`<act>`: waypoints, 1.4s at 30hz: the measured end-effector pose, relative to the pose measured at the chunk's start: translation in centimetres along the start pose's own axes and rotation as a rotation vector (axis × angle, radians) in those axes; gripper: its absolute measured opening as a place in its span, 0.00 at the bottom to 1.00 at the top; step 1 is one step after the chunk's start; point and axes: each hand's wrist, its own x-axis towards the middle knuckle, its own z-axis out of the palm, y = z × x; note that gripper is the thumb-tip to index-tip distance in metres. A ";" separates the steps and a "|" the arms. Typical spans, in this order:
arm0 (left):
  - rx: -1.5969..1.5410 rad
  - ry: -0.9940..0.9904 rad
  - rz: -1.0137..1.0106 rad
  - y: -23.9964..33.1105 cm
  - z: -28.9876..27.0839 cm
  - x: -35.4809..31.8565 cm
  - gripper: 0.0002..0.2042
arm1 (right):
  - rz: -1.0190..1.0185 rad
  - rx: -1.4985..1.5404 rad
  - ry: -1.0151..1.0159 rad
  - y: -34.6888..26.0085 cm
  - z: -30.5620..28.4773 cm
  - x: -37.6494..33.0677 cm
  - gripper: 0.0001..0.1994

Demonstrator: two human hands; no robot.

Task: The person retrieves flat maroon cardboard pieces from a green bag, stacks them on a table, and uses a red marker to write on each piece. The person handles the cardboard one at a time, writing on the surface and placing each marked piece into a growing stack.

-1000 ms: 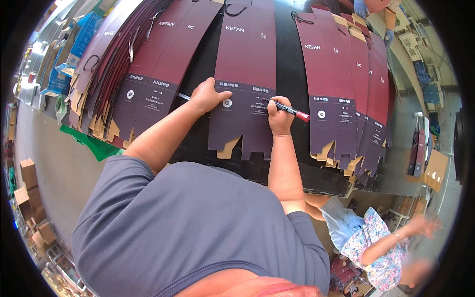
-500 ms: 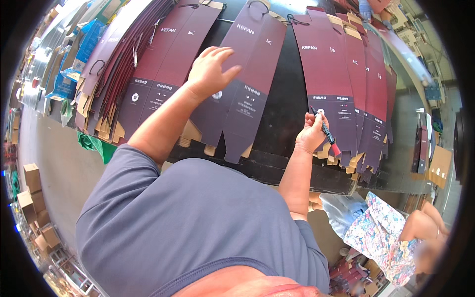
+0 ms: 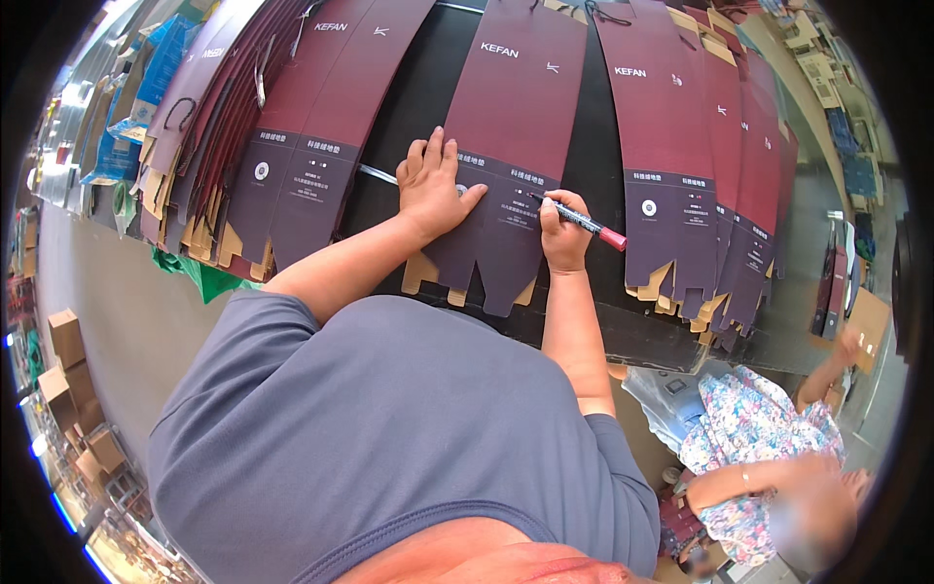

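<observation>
A flattened maroon and dark purple carton (image 3: 516,107) with printed panels lies before me on the black table. My left hand (image 3: 435,190) rests on its lower left part, fingers spread. In my right hand (image 3: 564,238) is a black marker pen (image 3: 584,221) with a red end, held in a pinch. The tip points left and meets, or nearly meets, the dark printed panel; actual contact is too fine to tell. Cut flaps (image 3: 467,282) of the carton stick out toward me near the table edge.
More flat maroon cartons lie fanned at the right (image 3: 671,136) and in a thick stack at the left (image 3: 219,136). Green cloth or plastic (image 3: 204,275) hangs below the left stack. Another person in a floral top (image 3: 754,419) is at the lower right. Brown boxes (image 3: 73,370) stand far left.
My left hand has come down onto the carton. My right hand has moved left with the marker, from the right-hand cartons to the middle one. The other person's arms have shifted.
</observation>
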 end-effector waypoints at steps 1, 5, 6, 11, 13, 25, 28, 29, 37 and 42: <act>0.000 0.001 -0.004 0.0 0.1 0.0 0.40 | -0.014 -0.026 0.002 -0.2 0.0 0.0 0.08; -0.010 0.016 -0.001 0.0 0.1 0.0 0.40 | -0.111 -0.141 0.033 -0.8 0.2 0.2 0.08; -0.016 0.021 0.006 -0.1 0.1 0.0 0.40 | -0.105 -0.136 0.031 -0.9 0.3 0.3 0.07; -0.009 0.031 0.004 -0.1 0.2 0.0 0.40 | -0.220 -0.296 0.011 -1.2 0.5 0.6 0.07; -0.016 0.028 0.003 -0.2 0.1 0.0 0.40 | -0.194 -0.284 -0.007 -1.1 0.3 0.5 0.07; -0.500 -0.099 0.623 4.6 1.2 5.7 0.30 | -0.181 -0.295 0.481 -9.0 -4.6 0.2 0.12; -0.460 -0.254 0.660 6.6 2.4 7.4 0.26 | -0.189 -0.326 0.388 -9.2 -5.1 -0.2 0.12; -0.424 -0.167 0.625 5.9 2.0 7.9 0.25 | -0.225 -0.360 0.330 -8.9 -4.8 -0.3 0.12; 0.241 -0.042 -0.385 -7.4 -9.3 7.5 0.47 | 0.021 -0.237 0.015 -6.9 -1.2 -0.3 0.15; -0.254 0.129 -0.196 -17.1 -12.8 6.7 0.33 | -0.032 -0.061 -0.171 -5.0 3.8 1.6 0.12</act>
